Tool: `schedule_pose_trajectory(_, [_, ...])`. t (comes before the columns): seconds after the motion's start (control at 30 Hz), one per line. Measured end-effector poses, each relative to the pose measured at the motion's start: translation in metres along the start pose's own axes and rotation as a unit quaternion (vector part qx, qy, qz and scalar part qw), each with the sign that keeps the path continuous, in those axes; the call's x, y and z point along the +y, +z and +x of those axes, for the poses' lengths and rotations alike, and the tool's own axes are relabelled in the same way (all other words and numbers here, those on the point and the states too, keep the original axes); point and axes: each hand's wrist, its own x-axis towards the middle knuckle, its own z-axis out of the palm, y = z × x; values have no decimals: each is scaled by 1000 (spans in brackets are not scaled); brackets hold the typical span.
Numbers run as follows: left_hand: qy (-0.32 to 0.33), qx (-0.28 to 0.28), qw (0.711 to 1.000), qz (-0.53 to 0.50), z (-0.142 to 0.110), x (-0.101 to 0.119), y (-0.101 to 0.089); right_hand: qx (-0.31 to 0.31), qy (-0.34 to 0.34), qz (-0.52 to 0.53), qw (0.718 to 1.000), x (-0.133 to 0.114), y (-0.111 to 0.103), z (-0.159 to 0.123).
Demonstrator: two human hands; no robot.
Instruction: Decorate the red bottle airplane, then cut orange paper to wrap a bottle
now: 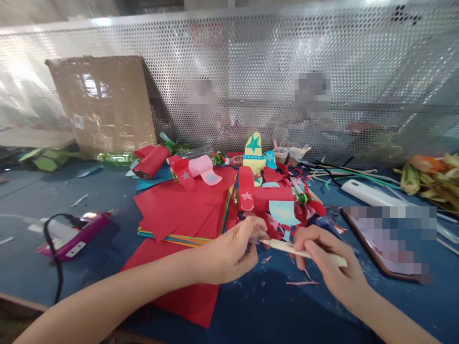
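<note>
My left hand [241,243] is in the middle of the table with its fingers curled in a pinch around a small pale, translucent piece [254,240]. What kind of piece this is, I cannot make out. In my right hand [328,258] is a slim cream-coloured pen-like tool [287,246], its thin tip pointing left at the pinched piece. Just beyond both hands lies a bottle wrapped in red paper [272,195], with a star on a red strip and a light blue paper flap. Under my left forearm are stacked sheets of red paper [179,210].
A phone [383,248] lies to the right, near a white handled tool [373,192]. At left is a purple power strip [77,239] with a black cable. Paper-covered bottles [152,161], scraps and a cardboard sheet [103,105] stand before the perforated metal panel [251,62].
</note>
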Motion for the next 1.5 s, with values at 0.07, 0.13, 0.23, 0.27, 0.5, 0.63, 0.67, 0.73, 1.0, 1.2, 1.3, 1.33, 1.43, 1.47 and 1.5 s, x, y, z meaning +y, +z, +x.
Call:
schedule_pose_trajectory(0.07, [0,1,1000,8,0,-1,2,-16,12,-13,1000,1,0,0])
schedule_pose_trajectory(0.13, [9,8,1000,27,-1,-2,3,-24,16,-28,999,1,1,0])
schedule_pose_trajectory(0.23, [23,19,997,67,-2,-2,4,-47,25,-57,997,-2,2,1])
schedule_pose_trajectory(0.27, [28,22,996,79,-3,-2,5,-60,30,-69,995,-3,2,1])
schedule_pose_trajectory(0.5, [52,30,994,95,-7,1,9,-85,-5,-108,990,-9,6,-1])
schedule_pose_trajectory(0.63, [65,27,994,80,-9,6,7,-81,-68,-97,990,-4,10,-1])
schedule_pose_trajectory(0.67, [69,27,994,79,-9,7,6,-82,-80,-98,989,-3,11,0])
schedule_pose_trajectory(0.73, [71,26,994,76,-10,8,7,-87,-94,-102,987,-1,12,0])
schedule_pose_trajectory(1.0, [26,124,992,15,6,-11,1,-42,-32,-105,993,-1,5,2])
schedule_pose_trajectory(1.2, [-98,323,938,80,13,-67,-44,282,2,-102,954,14,-18,20])
schedule_pose_trajectory(1.3, [-147,233,959,63,13,-88,-58,312,49,-127,940,26,-30,29])
schedule_pose_trajectory(1.33, [-150,209,965,54,14,-92,-58,310,58,-141,939,29,-33,30])
schedule_pose_trajectory(1.43, [-151,150,977,21,15,-92,-53,301,66,-177,935,31,-35,32])
schedule_pose_trajectory(1.47, [-152,136,979,9,16,-91,-50,297,66,-185,934,30,-34,31])
schedule_pose_trajectory(1.5, [-153,125,980,-3,17,-91,-47,292,66,-193,934,29,-33,30])
